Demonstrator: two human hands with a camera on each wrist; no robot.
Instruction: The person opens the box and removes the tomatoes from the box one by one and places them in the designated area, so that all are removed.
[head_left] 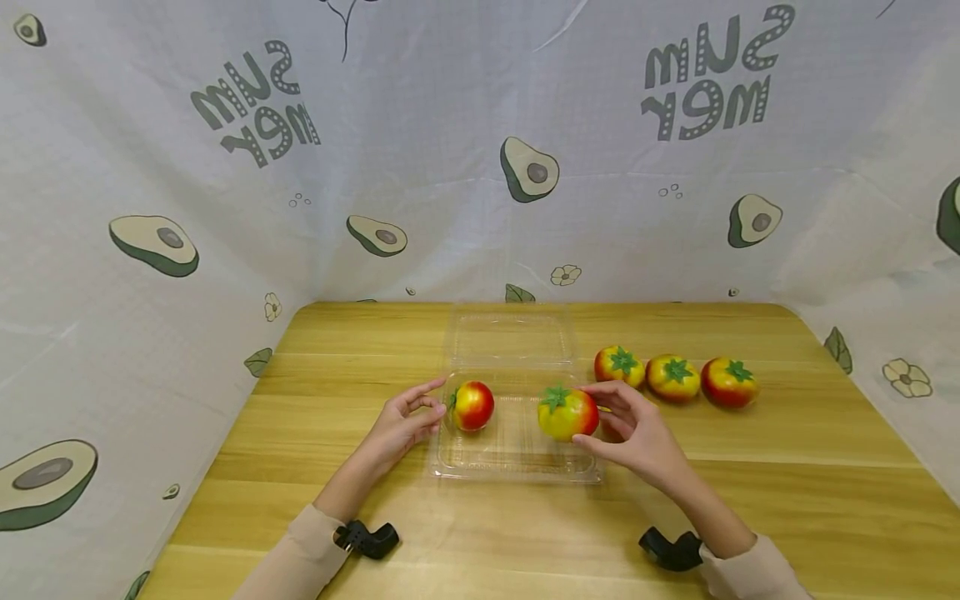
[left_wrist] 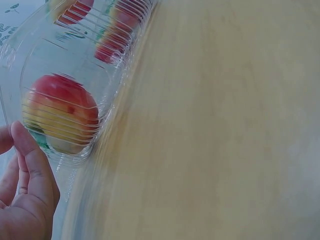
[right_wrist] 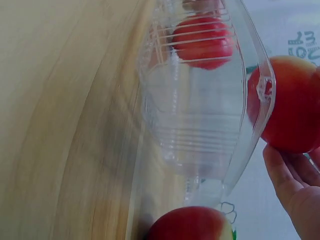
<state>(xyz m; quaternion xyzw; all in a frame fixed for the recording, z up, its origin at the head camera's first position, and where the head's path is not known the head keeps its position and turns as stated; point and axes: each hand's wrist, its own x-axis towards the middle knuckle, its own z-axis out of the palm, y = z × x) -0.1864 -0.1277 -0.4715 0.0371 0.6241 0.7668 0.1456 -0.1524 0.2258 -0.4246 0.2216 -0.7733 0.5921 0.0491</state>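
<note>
A clear plastic clamshell container (head_left: 517, 467) lies on the table with its lid (head_left: 513, 337) folded back. Inside its left end sits a red-and-yellow tomato (head_left: 474, 406), seen through the ribbed wall in the left wrist view. My left hand (head_left: 408, 423) pinches the container's left rim between thumb and forefinger (left_wrist: 30, 145). Over the right end of the container, my right hand (head_left: 637, 433) grips another tomato (head_left: 568, 414), its green leafy top turned up and left. In the right wrist view this held tomato (right_wrist: 290, 107) is at rim height, fingers beneath and behind it.
Three more tomatoes stand in a row right of the container: a left one (head_left: 618, 367), a middle one (head_left: 672, 378) and a right one (head_left: 729, 382). A printed white curtain (head_left: 450, 167) hangs behind and beside the wooden table (head_left: 787, 483).
</note>
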